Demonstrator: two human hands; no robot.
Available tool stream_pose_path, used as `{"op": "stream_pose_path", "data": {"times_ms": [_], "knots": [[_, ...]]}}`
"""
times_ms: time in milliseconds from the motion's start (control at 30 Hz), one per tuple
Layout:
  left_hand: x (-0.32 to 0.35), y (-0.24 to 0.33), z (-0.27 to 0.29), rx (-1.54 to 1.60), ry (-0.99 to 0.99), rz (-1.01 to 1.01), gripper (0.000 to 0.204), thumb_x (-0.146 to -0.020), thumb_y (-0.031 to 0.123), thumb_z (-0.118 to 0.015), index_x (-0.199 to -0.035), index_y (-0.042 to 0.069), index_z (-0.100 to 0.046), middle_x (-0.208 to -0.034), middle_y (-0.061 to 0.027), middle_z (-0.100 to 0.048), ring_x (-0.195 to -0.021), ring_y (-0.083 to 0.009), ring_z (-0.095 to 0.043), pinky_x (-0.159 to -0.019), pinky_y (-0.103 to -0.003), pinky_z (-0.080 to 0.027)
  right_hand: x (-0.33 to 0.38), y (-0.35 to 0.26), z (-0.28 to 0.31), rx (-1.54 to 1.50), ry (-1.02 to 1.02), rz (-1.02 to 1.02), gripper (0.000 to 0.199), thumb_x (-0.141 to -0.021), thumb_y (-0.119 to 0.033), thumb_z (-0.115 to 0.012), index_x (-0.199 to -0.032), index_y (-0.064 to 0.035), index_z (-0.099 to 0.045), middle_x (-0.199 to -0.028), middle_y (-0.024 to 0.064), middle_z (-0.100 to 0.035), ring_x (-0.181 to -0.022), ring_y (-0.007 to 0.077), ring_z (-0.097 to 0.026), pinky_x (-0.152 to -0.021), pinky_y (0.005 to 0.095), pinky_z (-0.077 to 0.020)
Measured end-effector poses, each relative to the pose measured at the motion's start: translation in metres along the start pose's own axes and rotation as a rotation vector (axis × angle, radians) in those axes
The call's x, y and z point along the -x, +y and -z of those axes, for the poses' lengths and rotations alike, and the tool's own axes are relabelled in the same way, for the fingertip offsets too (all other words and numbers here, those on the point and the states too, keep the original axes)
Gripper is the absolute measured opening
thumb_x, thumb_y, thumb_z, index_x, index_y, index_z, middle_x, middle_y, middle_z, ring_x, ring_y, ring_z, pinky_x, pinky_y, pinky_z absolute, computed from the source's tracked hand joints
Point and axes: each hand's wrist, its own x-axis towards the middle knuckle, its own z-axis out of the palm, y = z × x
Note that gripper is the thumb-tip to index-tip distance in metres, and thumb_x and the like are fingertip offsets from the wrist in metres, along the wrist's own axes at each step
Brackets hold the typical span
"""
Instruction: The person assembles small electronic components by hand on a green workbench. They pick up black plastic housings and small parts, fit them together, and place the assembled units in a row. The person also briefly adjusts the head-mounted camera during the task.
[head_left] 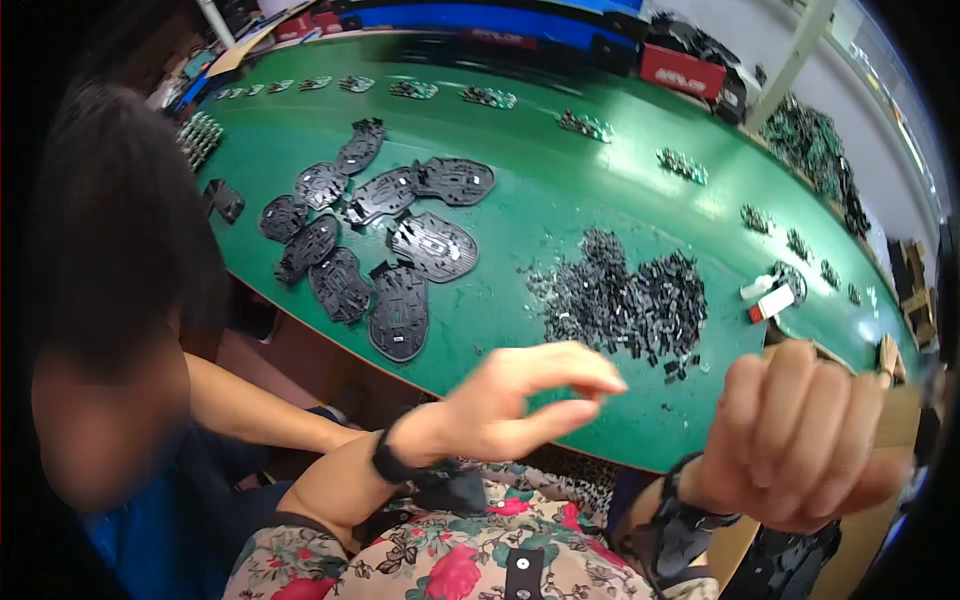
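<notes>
My left hand (520, 400) hovers above the near edge of the green table (480, 345), its thumb and fingers apart with nothing visible between them. The heap of small black plastic pieces (640, 295) lies just beyond it. Further right, my right hand (800, 440) is raised with its fingers curled in. Whatever those fingers hold, if anything, is hidden. Below that hand stands an open cardboard box (880, 510) with dark parts (795, 560) inside. Several black oval plastic shells (435, 245) with moulded ribs are spread left of the heap, some touching or overlapping.
A row of small green circuit boards (488, 97) curves along the far side of the table. Red boxes (683, 72) and black parts stand behind. A white-and-red small box (772, 302) lies at right. Another person (130, 250) sits close on my left; a further hand (888, 355) rests far right.
</notes>
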Motion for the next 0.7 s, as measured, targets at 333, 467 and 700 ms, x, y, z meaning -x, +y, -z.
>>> {"op": "stream_pose_path", "data": {"times_ms": [333, 467, 700], "knots": [[0.099, 0.075, 0.073, 0.273, 0.068, 0.129, 0.031, -0.088, 0.017, -0.062, -0.106, -0.008, -0.060, -0.097, -0.0213, -0.066, -0.087, -0.0311, -0.064, -0.084, -0.049, -0.048, 0.235, -0.015, -0.021, 0.528, 1.078, -1.055, 0.018, -0.092, -0.013, -0.060, -0.082, 0.0022, -0.062, -0.075, 0.0087, -0.066, -0.065, 0.0121, -0.059, -0.061, 0.0246, -0.0472], [0.089, 0.073, 0.079, 0.323, 0.011, 0.105, 0.031, -0.090, 0.016, -0.061, -0.108, -0.009, -0.060, -0.096, -0.0223, -0.065, -0.085, -0.0324, -0.062, -0.087, -0.058, -0.045, 0.333, -0.025, -0.048, 1.200, 1.130, -1.416, 0.011, -0.087, -0.011, -0.064, -0.086, 0.0006, -0.063, -0.080, 0.0106, -0.067, -0.069, 0.0156, -0.061, -0.065, 0.0289, -0.0480], [0.043, 0.089, 0.078, -0.182, -0.100, 0.138, 0.025, -0.083, 0.021, -0.071, -0.090, -0.003, -0.069, -0.079, -0.0139, -0.068, -0.067, -0.0232, -0.063, -0.064, -0.034, -0.050, 0.503, -0.055, -0.094, 1.180, 0.721, -2.062, 0.028, -0.083, -0.015, -0.065, -0.104, 0.0011, -0.056, -0.099, 0.0207, -0.064, -0.087, 0.0313, -0.062, -0.076, 0.0378, -0.0485]]}}
